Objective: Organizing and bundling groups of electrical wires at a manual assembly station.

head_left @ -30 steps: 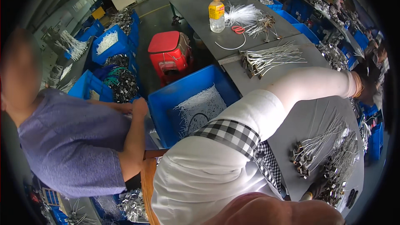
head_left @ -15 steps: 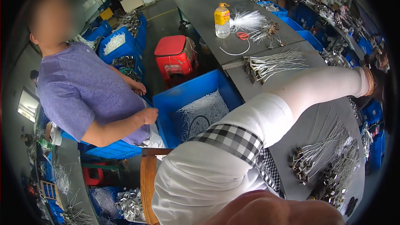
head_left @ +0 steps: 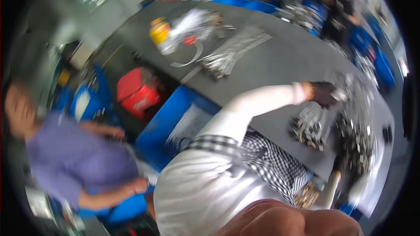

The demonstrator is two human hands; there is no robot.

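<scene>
My left hand [head_left: 323,94], in a dark glove, reaches across the grey table. Its fingers look curled, and a small pale thing I cannot make out is at their tips. Just below it lies a bunch of wired metal parts [head_left: 309,124] with pale leads. Beside that spreads a larger pile of wired metal parts [head_left: 356,142], its long thin wires running toward the table's far right edge. My right hand [head_left: 341,164], gloved too, is low at the near side of this pile; blur and the parts hide its fingers. The whole view is smeared by motion.
On the grey table [head_left: 271,74] are another wire bunch [head_left: 218,63], a yellow-labelled bottle [head_left: 161,35] and red-handled scissors [head_left: 190,40]. A blue bin [head_left: 151,133] with white pieces abuts it, near a red stool [head_left: 136,89]. A person in purple [head_left: 83,157] stands left.
My view has swung, so the table and bottle sit further left. My left hand has come from the far right rim to above the wired parts. More of my right forearm shows.
</scene>
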